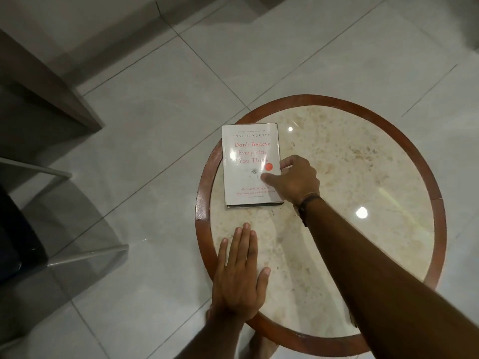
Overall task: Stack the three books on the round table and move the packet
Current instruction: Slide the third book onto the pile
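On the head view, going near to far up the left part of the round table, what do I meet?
Wooden rim → left hand flat on the marble → bare marble top → white book, with the right hand on its right edge.

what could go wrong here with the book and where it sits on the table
1. The white book lies close to the left part of the round table's wooden rim; a push leftward might slide it over the edge.

2. The right hand touches only the book's right edge, thumb on the cover, so a lift from there could let it tilt or slip.

3. The left hand rests flat on the glossy tabletop, not steadying the book.
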Tool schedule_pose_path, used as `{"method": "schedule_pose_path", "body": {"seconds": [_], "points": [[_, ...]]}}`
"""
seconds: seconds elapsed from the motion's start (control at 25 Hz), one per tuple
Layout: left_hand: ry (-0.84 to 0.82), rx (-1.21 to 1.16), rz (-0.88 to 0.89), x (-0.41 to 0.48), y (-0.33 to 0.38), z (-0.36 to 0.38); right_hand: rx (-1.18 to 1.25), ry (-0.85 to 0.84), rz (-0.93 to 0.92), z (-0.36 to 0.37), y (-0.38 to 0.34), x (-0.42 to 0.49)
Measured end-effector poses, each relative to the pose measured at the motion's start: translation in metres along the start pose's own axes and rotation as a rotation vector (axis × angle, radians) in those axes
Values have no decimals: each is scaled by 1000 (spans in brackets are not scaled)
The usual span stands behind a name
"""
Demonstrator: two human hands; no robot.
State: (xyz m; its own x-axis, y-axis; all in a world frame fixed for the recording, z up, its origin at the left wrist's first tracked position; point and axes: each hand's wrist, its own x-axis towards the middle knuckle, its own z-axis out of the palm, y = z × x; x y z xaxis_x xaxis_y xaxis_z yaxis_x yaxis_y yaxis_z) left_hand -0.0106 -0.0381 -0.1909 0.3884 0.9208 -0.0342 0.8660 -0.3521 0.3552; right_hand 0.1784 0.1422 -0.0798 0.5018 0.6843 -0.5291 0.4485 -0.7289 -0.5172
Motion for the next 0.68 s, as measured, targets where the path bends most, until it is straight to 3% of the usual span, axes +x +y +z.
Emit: {"method": "schedule_pose_path", "body": {"seconds": [0.16,0.28,0.36,0.44,0.56,0.68], "points": [[-84,47,9,6,2,-14,-66,32,14,2,2,-2],[-9,-148,-10,10,8,-35,-29,24,18,0,-1,0],[95,-335,-156,30,11,-59,72,28,57,-5,-4,5],[143,-397,-413,75,9,-84,138,-6,99,-10,-10,13],[5,-366,-675,161,4,-108,140,-50,109,-7,-18,21],[-160,-368,-770,201,19,-107,50,-39,93,4,-22,23]]}}
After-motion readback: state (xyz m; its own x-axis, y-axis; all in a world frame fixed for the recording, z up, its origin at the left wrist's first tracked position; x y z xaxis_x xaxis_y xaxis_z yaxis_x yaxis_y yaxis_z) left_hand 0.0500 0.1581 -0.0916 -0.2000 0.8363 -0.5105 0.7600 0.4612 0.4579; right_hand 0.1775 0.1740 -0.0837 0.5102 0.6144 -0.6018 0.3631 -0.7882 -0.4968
